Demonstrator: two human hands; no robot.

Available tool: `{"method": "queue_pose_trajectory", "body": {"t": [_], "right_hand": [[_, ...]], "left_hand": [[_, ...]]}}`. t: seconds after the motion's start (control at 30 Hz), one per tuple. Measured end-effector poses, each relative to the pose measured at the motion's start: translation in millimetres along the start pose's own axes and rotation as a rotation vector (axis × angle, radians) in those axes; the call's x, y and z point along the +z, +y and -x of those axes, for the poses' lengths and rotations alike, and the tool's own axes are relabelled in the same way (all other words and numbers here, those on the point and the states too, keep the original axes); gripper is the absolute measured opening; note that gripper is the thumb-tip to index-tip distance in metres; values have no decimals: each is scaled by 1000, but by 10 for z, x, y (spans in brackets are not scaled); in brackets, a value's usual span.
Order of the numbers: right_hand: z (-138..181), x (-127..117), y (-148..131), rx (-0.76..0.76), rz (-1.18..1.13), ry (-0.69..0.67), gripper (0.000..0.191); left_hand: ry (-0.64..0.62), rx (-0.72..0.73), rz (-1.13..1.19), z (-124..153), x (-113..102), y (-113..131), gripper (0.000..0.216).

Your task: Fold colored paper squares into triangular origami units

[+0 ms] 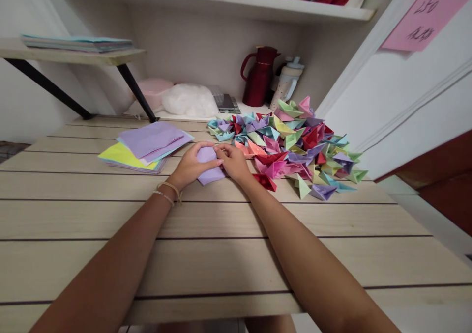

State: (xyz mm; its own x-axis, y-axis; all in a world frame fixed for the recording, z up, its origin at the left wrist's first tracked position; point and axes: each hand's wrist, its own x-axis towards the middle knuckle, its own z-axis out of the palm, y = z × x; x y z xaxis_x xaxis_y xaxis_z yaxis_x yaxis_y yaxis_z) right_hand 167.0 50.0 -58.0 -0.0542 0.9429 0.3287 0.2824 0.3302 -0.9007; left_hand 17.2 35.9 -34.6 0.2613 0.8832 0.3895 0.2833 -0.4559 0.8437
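A partly folded sheet of purple paper is held just above or on the wooden table, between both hands. My left hand grips its left side, with the thumb lying across the front. My right hand pinches the upper right edge, its fingertips close to the left thumb. Part of the paper is hidden behind the fingers. Right of my right hand lies a large heap of folded paper boats in many colours. To the left of my left hand is a loose stack of coloured paper sheets, purple on top.
The slatted wooden table runs beneath everything. Behind stand a dark red jug, a pale bottle and a white plastic bag. A small raised shelf on black legs carries more paper at the left.
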Motion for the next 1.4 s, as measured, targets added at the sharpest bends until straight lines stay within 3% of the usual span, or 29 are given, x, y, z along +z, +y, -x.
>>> {"method": "queue_pose_trajectory", "body": {"t": [0.17,0.33,0.53,0.73,1.0,1.4], "right_hand": [[11,-11,-59,52,-79,-58,27],[25,-22,-89,50,-198,-150,32],[16,-31,-67,-3,-53,-37,30],[13,-35,-87,-9,-79,-101,27],[-10,-41,-83,42,-232,96,31],[24,-54,-180,88,-291,30,32]], "left_hand": [[46,38,4,-26,13,-133,50],[152,-90,138,-43,28,-195,43],[207,-155,147,-53,-7,-227,35],[287,-179,186,-55,-17,-237,35],[242,-209,297,-71,-11,-157,32],[168,-176,343,-64,-36,-115,27]]}}
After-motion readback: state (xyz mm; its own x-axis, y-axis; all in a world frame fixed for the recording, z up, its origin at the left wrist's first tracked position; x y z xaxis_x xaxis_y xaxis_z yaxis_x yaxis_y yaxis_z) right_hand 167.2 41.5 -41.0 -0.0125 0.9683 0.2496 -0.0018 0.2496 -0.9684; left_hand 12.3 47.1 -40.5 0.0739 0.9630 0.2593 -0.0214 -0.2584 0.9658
